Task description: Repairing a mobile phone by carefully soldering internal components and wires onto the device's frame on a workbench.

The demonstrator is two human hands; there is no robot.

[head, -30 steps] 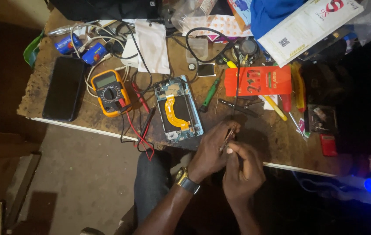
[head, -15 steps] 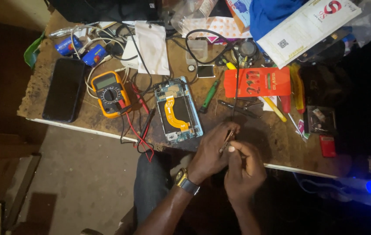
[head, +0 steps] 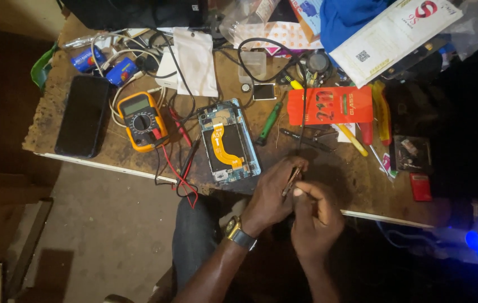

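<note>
Cluttered counter (head: 362,185) edge: left hand (head: 270,193) pinches a small slim part (head: 291,180), its long axis tilted up-right; right hand (head: 314,216), fingers closed, touches its lower end, beside the opened phone (head: 229,141).

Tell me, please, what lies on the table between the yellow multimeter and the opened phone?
In the head view, the red and black probe leads lie between the yellow multimeter and the opened phone, on the wooden table.
</note>
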